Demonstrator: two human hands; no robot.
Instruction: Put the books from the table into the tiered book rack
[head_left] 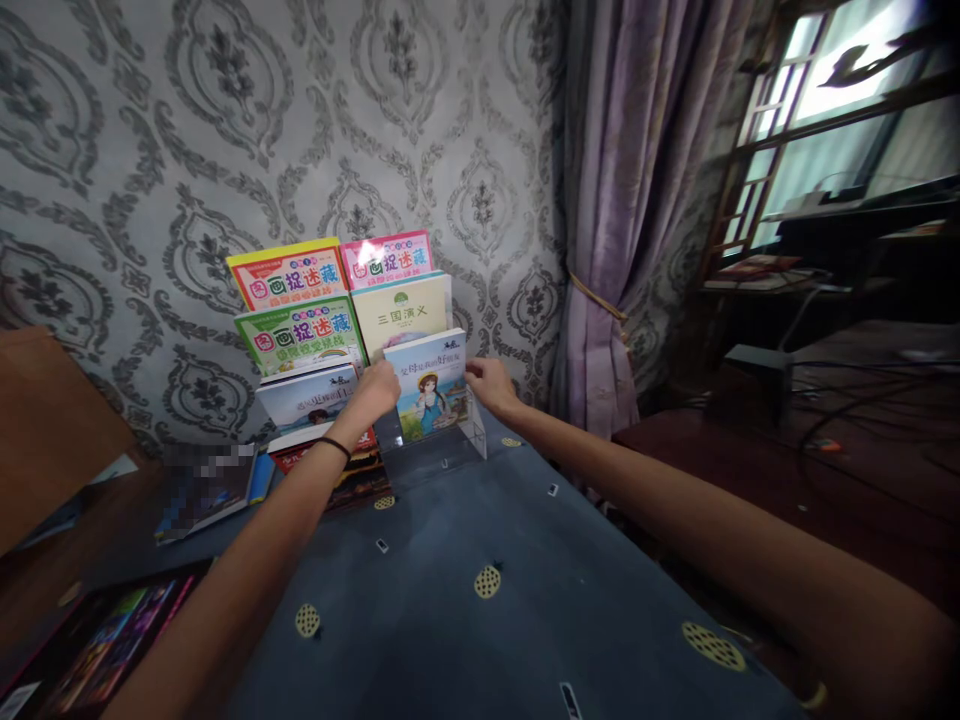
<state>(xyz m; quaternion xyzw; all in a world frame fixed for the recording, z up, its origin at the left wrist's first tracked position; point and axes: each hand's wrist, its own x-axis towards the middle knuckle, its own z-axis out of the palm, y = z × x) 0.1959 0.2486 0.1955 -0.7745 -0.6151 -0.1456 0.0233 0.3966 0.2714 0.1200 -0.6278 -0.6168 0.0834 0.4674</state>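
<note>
Blue book point(429, 385) leans back — between left hand point(379, 390) and right hand point(491, 384).

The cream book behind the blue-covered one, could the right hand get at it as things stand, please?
Probably yes: the cream book rises above the blue-covered book, its upper part uncovered, and the right hand is close by, though it may have to leave that book's edge first.

Patterned wall point(315, 150), purple curtain point(637, 200), apparently wood-framed window point(832, 145)
</note>
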